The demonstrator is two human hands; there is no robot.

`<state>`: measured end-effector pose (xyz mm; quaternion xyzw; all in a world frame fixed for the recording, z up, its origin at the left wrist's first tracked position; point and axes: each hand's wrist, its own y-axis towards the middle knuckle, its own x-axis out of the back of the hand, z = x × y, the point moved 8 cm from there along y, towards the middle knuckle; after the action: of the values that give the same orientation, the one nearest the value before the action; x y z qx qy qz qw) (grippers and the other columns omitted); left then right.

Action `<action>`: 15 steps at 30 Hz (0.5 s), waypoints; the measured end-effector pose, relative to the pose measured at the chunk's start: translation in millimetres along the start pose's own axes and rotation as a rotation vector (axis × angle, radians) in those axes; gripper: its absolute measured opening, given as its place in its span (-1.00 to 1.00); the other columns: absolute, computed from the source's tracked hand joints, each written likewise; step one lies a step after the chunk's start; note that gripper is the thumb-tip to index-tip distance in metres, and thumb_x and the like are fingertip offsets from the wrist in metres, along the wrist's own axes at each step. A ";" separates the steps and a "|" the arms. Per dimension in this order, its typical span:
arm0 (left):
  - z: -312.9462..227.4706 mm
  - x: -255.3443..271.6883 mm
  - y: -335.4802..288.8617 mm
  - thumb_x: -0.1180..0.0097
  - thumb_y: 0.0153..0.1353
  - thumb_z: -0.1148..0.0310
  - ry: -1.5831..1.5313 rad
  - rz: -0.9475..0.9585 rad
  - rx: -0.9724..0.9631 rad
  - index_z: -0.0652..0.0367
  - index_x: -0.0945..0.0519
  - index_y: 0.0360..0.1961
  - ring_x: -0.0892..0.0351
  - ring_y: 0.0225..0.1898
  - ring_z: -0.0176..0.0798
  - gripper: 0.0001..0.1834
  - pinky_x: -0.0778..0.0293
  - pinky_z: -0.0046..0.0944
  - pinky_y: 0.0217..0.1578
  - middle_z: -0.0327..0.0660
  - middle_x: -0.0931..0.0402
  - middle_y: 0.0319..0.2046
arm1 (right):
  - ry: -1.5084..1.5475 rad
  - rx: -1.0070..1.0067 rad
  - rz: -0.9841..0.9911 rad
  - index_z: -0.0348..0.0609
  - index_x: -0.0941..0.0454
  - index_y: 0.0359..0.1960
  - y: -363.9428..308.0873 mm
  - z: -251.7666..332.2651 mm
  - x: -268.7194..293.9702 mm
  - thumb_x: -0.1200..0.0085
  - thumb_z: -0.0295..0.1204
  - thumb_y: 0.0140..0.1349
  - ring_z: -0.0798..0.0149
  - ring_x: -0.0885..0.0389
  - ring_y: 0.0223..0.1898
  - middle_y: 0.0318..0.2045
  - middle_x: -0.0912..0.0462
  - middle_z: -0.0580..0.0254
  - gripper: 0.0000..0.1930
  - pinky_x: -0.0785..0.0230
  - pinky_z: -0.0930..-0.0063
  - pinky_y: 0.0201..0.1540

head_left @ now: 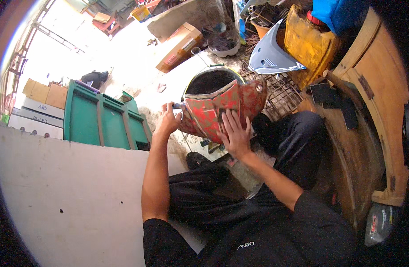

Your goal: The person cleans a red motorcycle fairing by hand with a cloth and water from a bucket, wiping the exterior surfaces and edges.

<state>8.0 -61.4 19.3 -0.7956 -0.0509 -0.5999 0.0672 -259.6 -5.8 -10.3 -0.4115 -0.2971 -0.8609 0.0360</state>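
A curved red panel (204,118), shaped like a motorcycle body part, has patchy, worn paint showing grey-brown. It is tilted in front of me, against the near rim of a dark bucket (193,84). My left hand (169,119) is closed around the panel's left end. Flat on its face, right of the middle, lies my right hand (234,133), fingers stretched out. Whether anything thin is under that palm is hidden.
A grey-blue body panel (273,53) and a stained yellow jerrycan (318,49) stand beyond on the right. A cardboard box (180,46) lies past the bucket. A white wall (71,191) and green cabinet (104,118) are on the left, wooden furniture (387,98) on the right.
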 end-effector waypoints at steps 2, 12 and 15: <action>-0.5 1.7 -0.5 -0.07 0.14 0.17 0.014 -0.008 -0.002 0.17 -0.27 0.18 -0.36 0.10 0.27 -0.40 -0.33 0.12 0.09 0.11 -0.25 0.16 | -0.019 0.047 0.109 -0.11 -0.06 0.39 -44.4 3.6 -14.9 0.11 -0.02 0.32 0.09 -0.03 0.41 0.42 -0.04 0.12 -0.30 0.43 -0.22 0.34; -5.6 1.5 -0.1 -0.13 0.11 0.26 -0.033 -0.021 0.007 0.17 -0.30 0.14 -0.33 0.14 0.23 -0.43 -0.31 0.06 0.13 0.15 -0.29 0.11 | -0.077 -0.130 -0.050 -0.15 -0.12 0.36 43.5 -6.2 12.4 0.12 0.00 0.30 0.08 -0.04 0.41 0.41 -0.06 0.17 -0.30 0.31 -0.29 0.33; 0.3 0.5 -0.3 -0.06 0.14 0.18 0.004 0.024 0.001 0.18 -0.25 0.19 -0.34 0.14 0.25 -0.39 -0.33 0.10 0.11 0.10 -0.22 0.18 | -0.007 -0.067 -0.023 -0.17 -0.07 0.38 30.6 -3.5 5.8 0.10 -0.05 0.31 0.06 0.00 0.42 0.41 -0.06 0.10 -0.30 0.37 -0.27 0.34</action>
<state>8.4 -61.0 19.7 -0.7949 -0.0416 -0.6007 0.0751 -256.4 -31.8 7.0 -0.4121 -0.2732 -0.8691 0.0111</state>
